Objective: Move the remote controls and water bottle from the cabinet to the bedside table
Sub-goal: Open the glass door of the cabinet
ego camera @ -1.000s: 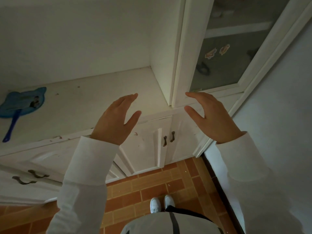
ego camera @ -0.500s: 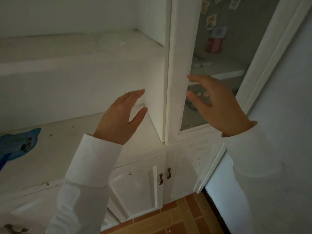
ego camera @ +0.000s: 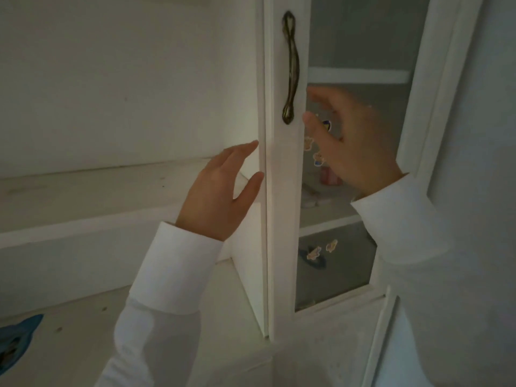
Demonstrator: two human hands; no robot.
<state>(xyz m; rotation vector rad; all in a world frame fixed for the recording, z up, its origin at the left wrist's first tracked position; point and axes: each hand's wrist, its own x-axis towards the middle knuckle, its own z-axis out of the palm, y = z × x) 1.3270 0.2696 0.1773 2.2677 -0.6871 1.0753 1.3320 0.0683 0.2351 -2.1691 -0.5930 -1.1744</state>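
Behind the frosted glass door [ego camera: 360, 169], a reddish blur [ego camera: 331, 175] on the middle shelf is possibly the water bottle; pale shapes [ego camera: 314, 201] beside it are too dim to name. Your right hand [ego camera: 351, 141], fingers spread and empty, hovers just beside the door handle [ego camera: 290, 68]. Your left hand [ego camera: 220, 191], also spread and holding nothing, sits near the door's edge.

Behind the frosted cabinet door [ego camera: 357, 169], a pinkish object [ego camera: 331, 175] and pale shapes [ego camera: 314, 201] blur beyond identifying.
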